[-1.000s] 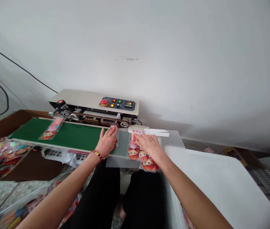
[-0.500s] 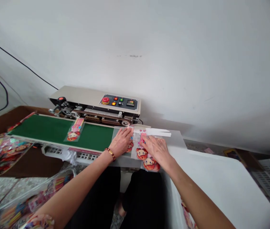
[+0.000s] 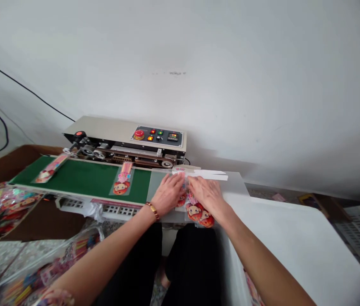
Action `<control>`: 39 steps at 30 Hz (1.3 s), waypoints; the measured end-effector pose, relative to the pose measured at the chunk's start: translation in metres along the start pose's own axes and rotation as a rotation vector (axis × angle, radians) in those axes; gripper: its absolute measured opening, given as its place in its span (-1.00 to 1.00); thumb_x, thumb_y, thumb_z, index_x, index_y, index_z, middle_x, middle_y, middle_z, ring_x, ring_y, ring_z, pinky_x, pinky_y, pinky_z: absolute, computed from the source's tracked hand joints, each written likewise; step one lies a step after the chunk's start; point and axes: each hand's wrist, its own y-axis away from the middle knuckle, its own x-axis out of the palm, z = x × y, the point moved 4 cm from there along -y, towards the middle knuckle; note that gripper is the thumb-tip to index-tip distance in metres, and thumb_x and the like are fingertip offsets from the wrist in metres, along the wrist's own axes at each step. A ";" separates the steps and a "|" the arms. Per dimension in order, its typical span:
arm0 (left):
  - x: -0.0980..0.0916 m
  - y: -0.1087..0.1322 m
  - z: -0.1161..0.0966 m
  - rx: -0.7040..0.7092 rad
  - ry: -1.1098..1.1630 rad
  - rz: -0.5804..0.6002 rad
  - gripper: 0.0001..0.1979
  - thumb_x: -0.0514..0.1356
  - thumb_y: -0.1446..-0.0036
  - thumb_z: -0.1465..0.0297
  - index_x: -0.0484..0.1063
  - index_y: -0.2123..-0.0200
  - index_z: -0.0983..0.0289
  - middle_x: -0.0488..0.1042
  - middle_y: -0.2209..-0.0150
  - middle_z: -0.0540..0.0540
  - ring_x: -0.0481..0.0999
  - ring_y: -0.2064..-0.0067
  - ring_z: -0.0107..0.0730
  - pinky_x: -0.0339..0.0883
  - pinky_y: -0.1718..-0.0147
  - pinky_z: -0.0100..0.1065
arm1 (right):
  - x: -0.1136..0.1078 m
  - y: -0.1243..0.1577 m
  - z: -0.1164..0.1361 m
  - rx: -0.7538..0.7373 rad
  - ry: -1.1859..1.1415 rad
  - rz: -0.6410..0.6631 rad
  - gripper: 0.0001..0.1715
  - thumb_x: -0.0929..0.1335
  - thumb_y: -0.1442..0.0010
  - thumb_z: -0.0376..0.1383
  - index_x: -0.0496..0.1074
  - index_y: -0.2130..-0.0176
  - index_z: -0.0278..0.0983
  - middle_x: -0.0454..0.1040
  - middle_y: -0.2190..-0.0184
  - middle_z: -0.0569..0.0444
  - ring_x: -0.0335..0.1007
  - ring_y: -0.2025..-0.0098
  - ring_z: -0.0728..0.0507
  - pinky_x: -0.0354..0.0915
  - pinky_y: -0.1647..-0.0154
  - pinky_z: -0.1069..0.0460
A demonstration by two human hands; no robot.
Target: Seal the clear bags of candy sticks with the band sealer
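Note:
My left hand (image 3: 169,193), a beaded bracelet at its wrist, lies with fingers stretched over a clear packet (image 3: 181,199) on the plate at the belt's right end. Right beside it, my right hand (image 3: 207,193) has its fingers bent and closed on a packet (image 3: 194,210) from an overlapping pile; its thumb is hidden. The packets show a cartoon face with red hair. Another packet (image 3: 122,180) lies on the green conveyor belt (image 3: 87,174) of a band sealer (image 3: 110,127). Farther left, a tilted packet (image 3: 52,168) has its top edge at the sealer's rollers.
A cardboard box (image 3: 30,221) with several packets stands at the belt's left end. Below it is a clear bag (image 3: 68,255) of colourful items. White paper strips (image 3: 212,173) lie behind my right hand. A white surface (image 3: 282,238) is at the right, with a grey wall behind.
Two packets have moved left along the belt, one from under my left hand. My left hand has shifted slightly right onto another packet. My right hand stays over the pile.

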 end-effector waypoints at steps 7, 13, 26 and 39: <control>0.008 0.008 0.022 -0.099 -0.024 0.045 -0.39 0.06 -0.29 0.39 0.05 -0.37 0.34 0.20 -0.36 0.29 0.22 -0.35 -0.10 -0.03 -0.38 0.04 | 0.009 0.010 -0.013 -0.006 0.022 0.053 -0.59 0.19 -0.44 -0.02 0.36 -0.14 -0.10 0.54 0.11 -0.02 0.51 0.10 -0.26 0.26 0.17 -0.06; -0.023 0.036 0.076 -0.249 -0.099 0.018 -0.51 0.05 -0.31 0.41 0.19 -0.29 0.23 0.30 -0.30 0.24 0.27 -0.31 -0.03 -0.16 -0.39 0.21 | 0.015 -0.015 0.007 -0.057 -0.028 0.007 -0.54 0.19 -0.44 0.00 0.32 -0.19 -0.12 0.54 0.13 -0.03 0.51 0.12 -0.25 0.24 0.13 -0.06; 0.018 0.015 -0.030 0.082 0.057 0.026 -0.41 0.13 -0.22 0.41 0.18 -0.31 0.35 0.27 -0.32 0.29 0.21 -0.35 -0.10 -0.06 -0.39 0.05 | 0.001 -0.017 -0.027 0.103 -0.042 0.026 -0.63 0.16 -0.43 -0.18 0.44 -0.05 -0.16 0.59 0.10 -0.07 0.53 0.07 -0.27 0.27 0.09 -0.08; 0.009 0.029 -0.028 0.077 -0.013 -0.030 -0.37 0.07 -0.24 0.43 0.07 -0.36 0.42 0.16 -0.37 0.33 0.12 -0.40 -0.04 -0.04 -0.39 0.09 | -0.004 -0.049 -0.005 0.000 -0.306 0.008 -0.73 0.20 -0.36 -0.27 0.48 0.15 -0.19 0.60 0.20 0.08 0.49 0.17 -0.11 0.15 0.28 0.07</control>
